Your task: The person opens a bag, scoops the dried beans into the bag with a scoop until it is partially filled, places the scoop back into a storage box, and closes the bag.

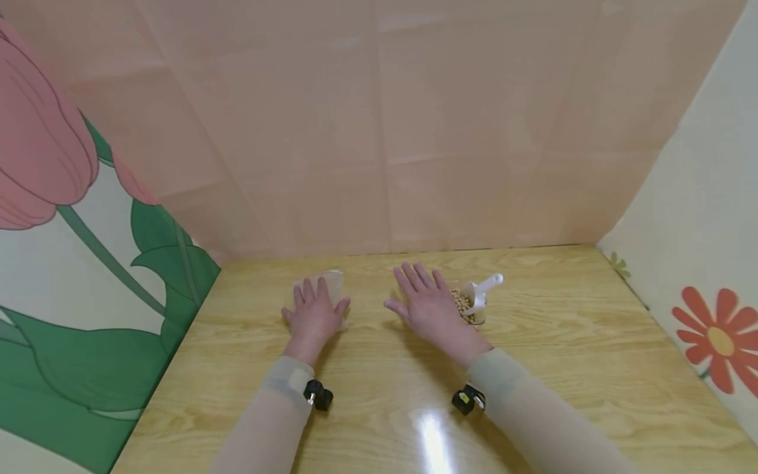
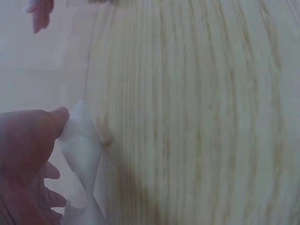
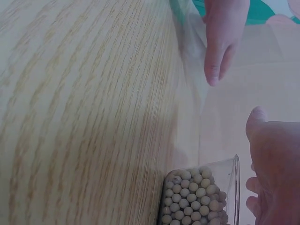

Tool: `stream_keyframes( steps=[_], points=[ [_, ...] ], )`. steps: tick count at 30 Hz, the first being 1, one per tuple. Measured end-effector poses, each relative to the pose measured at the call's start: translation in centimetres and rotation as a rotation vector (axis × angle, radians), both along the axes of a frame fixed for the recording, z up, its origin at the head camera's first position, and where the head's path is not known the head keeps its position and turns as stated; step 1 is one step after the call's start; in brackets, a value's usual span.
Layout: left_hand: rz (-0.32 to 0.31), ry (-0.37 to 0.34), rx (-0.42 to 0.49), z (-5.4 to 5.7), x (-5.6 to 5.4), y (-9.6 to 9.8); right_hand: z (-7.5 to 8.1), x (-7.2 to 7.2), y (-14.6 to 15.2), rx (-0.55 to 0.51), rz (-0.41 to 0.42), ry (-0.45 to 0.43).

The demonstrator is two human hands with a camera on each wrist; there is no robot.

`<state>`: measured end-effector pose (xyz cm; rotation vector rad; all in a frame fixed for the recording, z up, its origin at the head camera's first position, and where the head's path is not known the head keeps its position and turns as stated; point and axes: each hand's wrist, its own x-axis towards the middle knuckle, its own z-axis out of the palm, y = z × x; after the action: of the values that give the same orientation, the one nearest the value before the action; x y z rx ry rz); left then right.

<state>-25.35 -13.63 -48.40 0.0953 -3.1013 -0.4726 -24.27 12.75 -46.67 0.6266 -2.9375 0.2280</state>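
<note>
My left hand [image 1: 314, 315] is held over a translucent plastic bag [image 1: 333, 282], its fingers spread and straight. In the left wrist view the thumb is beside the crumpled, upright edge of the bag [image 2: 80, 140]; whether it touches is hard to tell. To the right, my right hand [image 1: 431, 311] is raised with extended fingers and holds nothing. Just beside and partly behind it stands a clear container [image 3: 236, 187] full of small round tan balls [image 3: 190, 197]. A white scoop [image 1: 489, 284] leans in that container, handle up to the right. The hand hides the container's left side.
Everything lies on a light wood-grain table [image 1: 367, 368]. A pinkish covering [image 1: 385, 131] rises behind its far edge. Walls with painted flowers [image 1: 719, 339] stand at both sides. A small black device is strapped at each wrist.
</note>
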Motion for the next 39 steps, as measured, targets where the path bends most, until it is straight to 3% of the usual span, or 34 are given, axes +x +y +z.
stream_keyframes(
  steps=[11, 21, 29, 39],
  points=[
    [-0.012, -0.014, 0.043, -0.1, 0.1, -0.3, -0.2, 0.1, -0.2, 0.012, 0.009, 0.036],
    [-0.057, 0.029, 0.089, -0.1, 0.2, -0.3, -0.1, 0.2, -0.2, -0.033, 0.019, 0.033],
    [-0.133, 0.063, 0.134, -0.2, 0.8, -0.1, 0.1, 0.3, -0.2, -0.08, 0.027, 0.037],
    [-0.262, 0.136, 0.185, -0.4, 2.2, 0.1, 1.2, 0.4, -0.1, -0.255, 0.037, 0.013]
  ],
)
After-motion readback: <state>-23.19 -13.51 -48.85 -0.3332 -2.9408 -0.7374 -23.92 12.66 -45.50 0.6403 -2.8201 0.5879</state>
